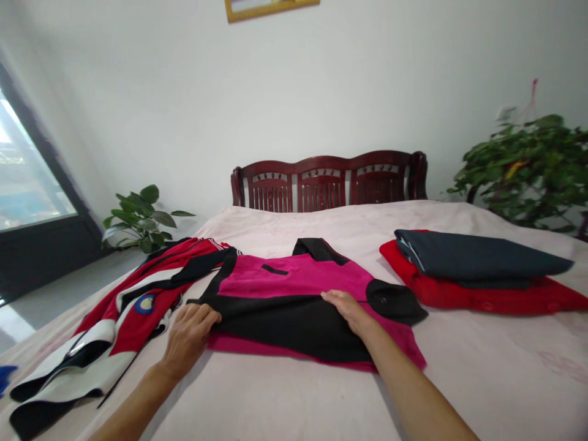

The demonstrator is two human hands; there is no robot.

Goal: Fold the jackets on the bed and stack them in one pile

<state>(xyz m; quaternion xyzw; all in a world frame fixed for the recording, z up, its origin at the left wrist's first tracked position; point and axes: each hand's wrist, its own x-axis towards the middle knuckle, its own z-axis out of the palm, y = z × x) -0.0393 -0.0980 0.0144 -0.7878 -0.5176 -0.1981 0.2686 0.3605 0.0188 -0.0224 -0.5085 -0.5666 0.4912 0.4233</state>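
A pink and black garment (289, 306) lies spread on the bed, with a black layer folded across its middle and a black collar at the top. My left hand (187, 334) grips the left end of the black fold. My right hand (346, 309) rests on the fold's upper edge, fingers together and thumb hidden. Left of my left hand lies a red, white and black track jacket (138, 300), crumpled and almost touching my wrist. A folded dark grey garment (473, 257) sits on a folded red garment (496, 297), to the right of my right hand.
The bed (463, 373) has a pale pink sheet and a dark red wooden headboard (328, 180). Potted plants (140, 219) (528, 165) stand at both sides. A window (27, 171) is at far left. A small blue item (4, 376) shows at the left edge.
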